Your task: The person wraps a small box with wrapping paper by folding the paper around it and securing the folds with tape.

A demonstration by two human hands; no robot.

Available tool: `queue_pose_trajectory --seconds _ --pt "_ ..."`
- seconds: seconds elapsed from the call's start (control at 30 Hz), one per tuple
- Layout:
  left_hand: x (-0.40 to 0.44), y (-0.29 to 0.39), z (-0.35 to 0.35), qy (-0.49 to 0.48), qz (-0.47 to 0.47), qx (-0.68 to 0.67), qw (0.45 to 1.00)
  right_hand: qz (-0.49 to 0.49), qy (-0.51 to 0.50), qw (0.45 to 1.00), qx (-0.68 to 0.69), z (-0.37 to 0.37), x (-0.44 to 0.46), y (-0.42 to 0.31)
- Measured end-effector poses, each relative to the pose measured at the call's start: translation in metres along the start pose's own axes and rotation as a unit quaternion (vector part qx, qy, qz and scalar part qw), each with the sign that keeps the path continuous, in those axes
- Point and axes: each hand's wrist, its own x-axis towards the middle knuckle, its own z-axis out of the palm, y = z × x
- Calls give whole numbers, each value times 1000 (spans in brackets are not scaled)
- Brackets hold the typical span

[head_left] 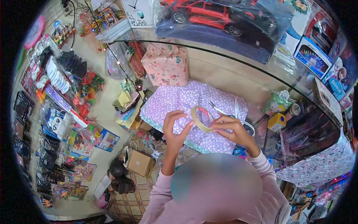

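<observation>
A roll of yellowish clear tape (203, 128) is tilted up over the purple flowered wrapping paper (175, 99), and my right hand (233, 130) pinches its right side. On the roll's other side is my left hand (174, 126), fingers curved and apart, its thumb tip close to the rim. Whether that thumb touches the roll, I cannot tell. Behind the roll, a pair of scissors (216, 108) lies on the paper, partly hidden by the tape and my right hand.
At the back left of the paper stands a box wrapped in pink flowered paper (165, 66). A glass shelf edge (238, 61) curves above, carrying a packaged red toy car (205, 16). Right of the paper is a small yellow box (276, 122). A cardboard box (140, 163) sits lower left.
</observation>
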Motion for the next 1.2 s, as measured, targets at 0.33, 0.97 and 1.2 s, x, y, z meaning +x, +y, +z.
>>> queue_pose_trajectory --seconds 0.33,0.97,1.2 --pt "-18 3 22 -16 -174 -176 969 -1 6 999 -54 -8 -18 2" --pt "-26 9 36 -70 -192 -252 946 -7 -3 996 -89 -24 -37 3" --pt "-31 13 51 -69 -219 -311 922 41 18 998 53 -12 -49 7"
